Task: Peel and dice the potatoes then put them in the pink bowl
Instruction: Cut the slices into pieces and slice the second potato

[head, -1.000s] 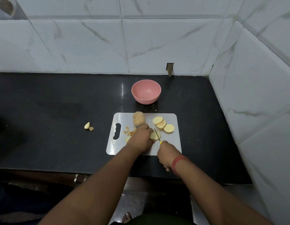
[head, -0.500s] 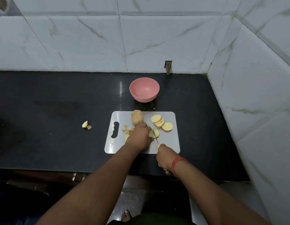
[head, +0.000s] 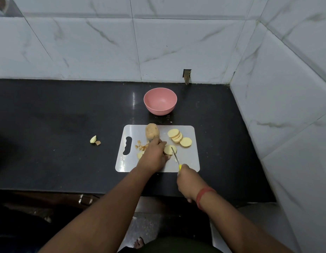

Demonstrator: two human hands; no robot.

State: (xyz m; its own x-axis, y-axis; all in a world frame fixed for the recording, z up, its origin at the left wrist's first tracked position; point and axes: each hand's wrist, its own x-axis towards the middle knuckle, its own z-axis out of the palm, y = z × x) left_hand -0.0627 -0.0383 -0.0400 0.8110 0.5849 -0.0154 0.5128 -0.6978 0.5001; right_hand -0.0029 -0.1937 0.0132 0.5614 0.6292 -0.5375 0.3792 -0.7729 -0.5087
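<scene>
Left hand [head: 155, 154] gripping potato piece [head: 170, 149] mid-board; right hand [head: 188, 181] clasping knife [head: 175, 156] at cutting board [head: 191, 161] near edge.

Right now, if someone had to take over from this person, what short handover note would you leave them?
Left hand holds down a potato piece on the cutting board. Right hand grips the knife, blade beside that piece.
Slices lie on the board's right side; an unpeeled potato sits at its back edge, small scraps on its left.
Pink bowl behind the board is empty.
Done: some slicing. Left: dicing, the whole potato, filling the bowl.
</scene>
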